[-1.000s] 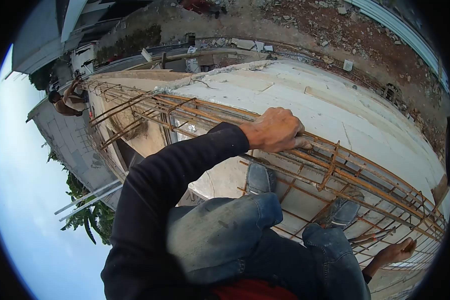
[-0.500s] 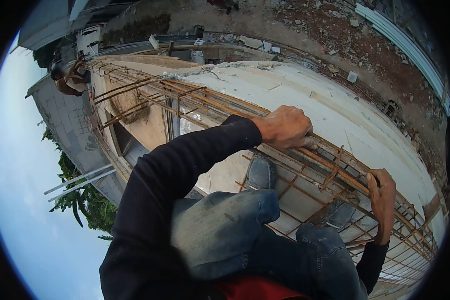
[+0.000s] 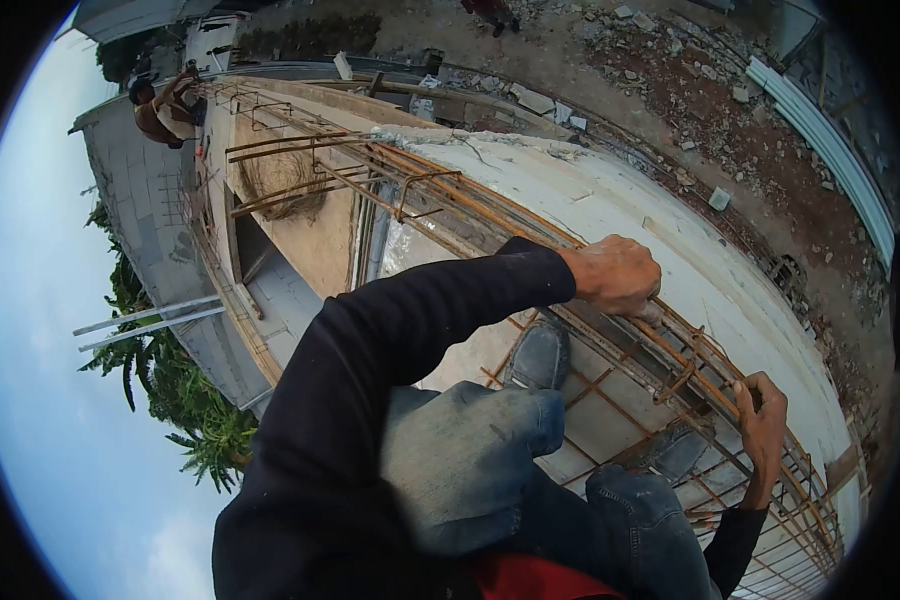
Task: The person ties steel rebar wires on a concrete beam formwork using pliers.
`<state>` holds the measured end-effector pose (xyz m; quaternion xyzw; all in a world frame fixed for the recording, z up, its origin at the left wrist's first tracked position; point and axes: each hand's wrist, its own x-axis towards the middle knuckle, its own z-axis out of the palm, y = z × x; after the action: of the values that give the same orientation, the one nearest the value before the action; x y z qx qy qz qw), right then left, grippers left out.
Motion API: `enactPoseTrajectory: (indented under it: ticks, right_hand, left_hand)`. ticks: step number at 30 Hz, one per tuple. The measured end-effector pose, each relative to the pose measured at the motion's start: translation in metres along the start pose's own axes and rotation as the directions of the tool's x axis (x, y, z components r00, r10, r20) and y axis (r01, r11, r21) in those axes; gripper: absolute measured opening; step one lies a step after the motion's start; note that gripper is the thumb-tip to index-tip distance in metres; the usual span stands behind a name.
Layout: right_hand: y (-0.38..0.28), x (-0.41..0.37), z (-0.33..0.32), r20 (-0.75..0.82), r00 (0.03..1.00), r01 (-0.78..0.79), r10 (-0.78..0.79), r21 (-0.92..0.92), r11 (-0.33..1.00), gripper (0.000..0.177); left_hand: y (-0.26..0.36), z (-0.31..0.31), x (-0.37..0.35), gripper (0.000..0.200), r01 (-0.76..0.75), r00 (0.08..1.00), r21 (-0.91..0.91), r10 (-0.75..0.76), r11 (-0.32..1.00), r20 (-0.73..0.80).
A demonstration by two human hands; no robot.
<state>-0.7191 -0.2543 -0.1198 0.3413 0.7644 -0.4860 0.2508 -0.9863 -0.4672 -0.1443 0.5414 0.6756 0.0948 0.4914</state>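
Observation:
A long cage of rusty rebar (image 3: 530,225) runs diagonally beside a pale wall top, its bars joined by bent stirrups (image 3: 686,378). My left hand (image 3: 615,275) is closed around its upper bars, knuckles up, with the fingertips hidden beneath. Farther right along the same cage, my right hand (image 3: 763,415) has its thumb and fingers curled at a bar. One stirrup stands between the two hands. Below the cage, my shoes (image 3: 540,355) rest among a grid of thinner rebar (image 3: 595,385).
Beyond the pale wall top (image 3: 610,215), the ground drops away to rubble (image 3: 670,80). Bar ends (image 3: 255,150) stick out at the cage's far left. Another person (image 3: 160,115) crouches at the far end. Long light-coloured sheets (image 3: 830,160) lie on the ground at upper right.
The camera view has shifted, so the cage's left part and the far person appear farther right. Both hands stay on the cage, with no clear movement along it.

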Motion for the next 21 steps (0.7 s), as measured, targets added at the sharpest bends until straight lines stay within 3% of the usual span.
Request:
enactPoseTrajectory:
  ticks: [5, 9, 12, 17, 20, 21]
  right_hand:
    - [0.002, 0.002, -0.001, 0.007, 1.000, 0.016, -0.016, -0.019, 1.000, 0.034]
    - [0.003, 0.002, -0.003, 0.029, 0.999, 0.033, -0.031, -0.055, 0.998, 0.041]
    - [0.005, 0.004, -0.005, 0.027, 0.998, 0.063, -0.061, -0.101, 0.993, 0.047]
    - [0.027, 0.013, -0.003, 0.028, 0.997, 0.075, -0.073, -0.102, 0.992, 0.051]
    - [0.019, 0.009, -0.003, 0.007, 0.997, 0.081, -0.081, -0.171, 0.982, 0.049]
    - [0.014, 0.008, -0.005, 0.019, 0.997, 0.077, -0.075, -0.174, 0.982, 0.048]
  left_hand:
    - [-0.002, 0.001, 0.002, 0.051, -0.038, 0.998, -0.016, 0.039, 0.999, 0.043]
    - [-0.007, 0.011, 0.006, 0.047, -0.061, 0.997, -0.004, 0.060, 0.998, -0.047]
    - [-0.012, 0.016, 0.014, 0.048, -0.007, 1.000, -0.003, 0.007, 1.000, 0.013]
    - [-0.027, 0.029, 0.032, 0.047, -0.044, 0.999, -0.047, 0.044, 0.998, -0.014]
    - [-0.024, 0.021, 0.033, 0.046, 0.225, 0.962, -0.146, -0.196, 0.963, 0.189]
    - [-0.022, 0.017, 0.031, 0.046, 0.215, 0.968, -0.149, -0.190, 0.965, 0.164]
